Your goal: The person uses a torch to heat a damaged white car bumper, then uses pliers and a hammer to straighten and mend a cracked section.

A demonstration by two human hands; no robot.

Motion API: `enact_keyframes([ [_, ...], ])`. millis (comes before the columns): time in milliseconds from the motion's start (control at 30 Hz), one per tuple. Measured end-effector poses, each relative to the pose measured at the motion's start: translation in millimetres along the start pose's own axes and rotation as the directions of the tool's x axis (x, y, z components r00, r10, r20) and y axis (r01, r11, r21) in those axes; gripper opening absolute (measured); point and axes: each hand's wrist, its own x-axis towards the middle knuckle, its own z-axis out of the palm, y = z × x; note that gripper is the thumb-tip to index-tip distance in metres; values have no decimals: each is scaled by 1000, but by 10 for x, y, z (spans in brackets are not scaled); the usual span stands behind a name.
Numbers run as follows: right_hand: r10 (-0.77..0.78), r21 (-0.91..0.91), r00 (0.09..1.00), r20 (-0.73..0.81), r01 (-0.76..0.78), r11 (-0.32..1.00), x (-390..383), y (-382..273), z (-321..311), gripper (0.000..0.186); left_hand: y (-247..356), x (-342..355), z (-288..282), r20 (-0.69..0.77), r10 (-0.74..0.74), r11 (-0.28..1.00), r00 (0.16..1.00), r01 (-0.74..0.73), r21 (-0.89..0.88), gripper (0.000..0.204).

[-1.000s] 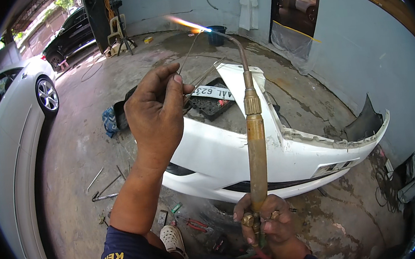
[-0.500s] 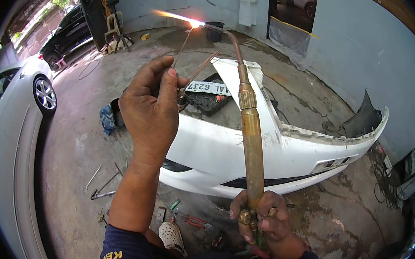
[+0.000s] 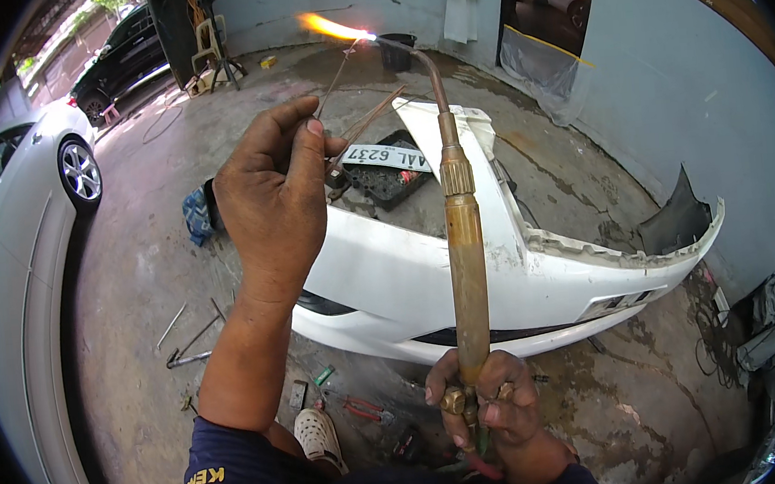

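My left hand (image 3: 274, 187) pinches a thin metal rod (image 3: 333, 85) between thumb and forefinger, with its far end up at the flame. More copper-coloured rods (image 3: 371, 118) stick out past its lower fingers. A brass gas torch (image 3: 470, 281) stands nearly upright in front of me. Low down, my right hand (image 3: 510, 411) grips its base, fingers around the brass valve knobs (image 3: 454, 400). The torch's bent copper neck (image 3: 437, 81) points away and left, and an orange-yellow flame (image 3: 332, 27) streams leftward from its tip, very bright where the rod meets it.
Beyond the torch a white car bumper (image 3: 379, 298) lies on the concrete floor. Behind it is a black tray (image 3: 392, 191) with a licence plate (image 3: 386, 156) on it. Red-handled pliers (image 3: 363, 410) lie near my shoe (image 3: 317, 435). A white car (image 3: 29, 301) stands at left.
The flame looks broader and more orange than before. Torch, rod and both hands have shifted slightly left in the picture; both grips are the same.
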Motion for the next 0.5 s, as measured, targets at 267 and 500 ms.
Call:
enact_keyframes([
  [267,-136,-53,973,-188,128,990,-14,-128,43,33,40,-151,-413,358,-209,977,910,209,39,27],
  [500,-458,-135,879,-131,442,887,-48,-346,-249,33,220,-491,-903,634,-24,926,773,-222,306,30],
])
